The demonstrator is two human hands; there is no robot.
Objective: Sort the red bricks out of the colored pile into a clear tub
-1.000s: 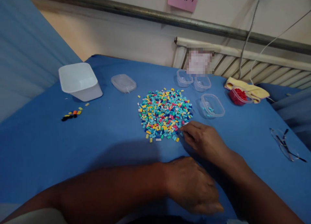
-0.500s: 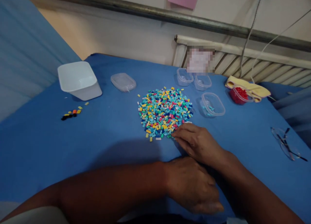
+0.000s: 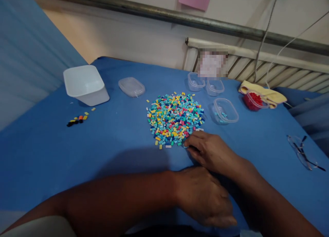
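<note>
A heap of small multicoloured building bricks (image 3: 174,117) lies on the blue cloth. My right hand (image 3: 209,147) rests at its near right edge, fingers bent and closed together. At its fingertips a small light-blue brick (image 3: 185,146) shows in part. Nearer to me, my left hand (image 3: 204,197) crosses over close to my right forearm, back upward, its fingers folded in a loose fist. To the right of the heap, a clear plastic container (image 3: 232,110) has a few light-blue bricks in it.
Two more clear containers (image 3: 215,89) stand behind. A tub of red bricks (image 3: 254,101) is by a yellow cloth (image 3: 273,94); eyeglasses (image 3: 302,151) lie at right. On the left are a white bin (image 3: 95,94), clear lids (image 3: 132,86) and several loose pieces (image 3: 81,118).
The fingertips of my right hand have drawn in slightly at the heap's edge, and a light-blue brick shows beside them. My left hand stays in about the same place.
</note>
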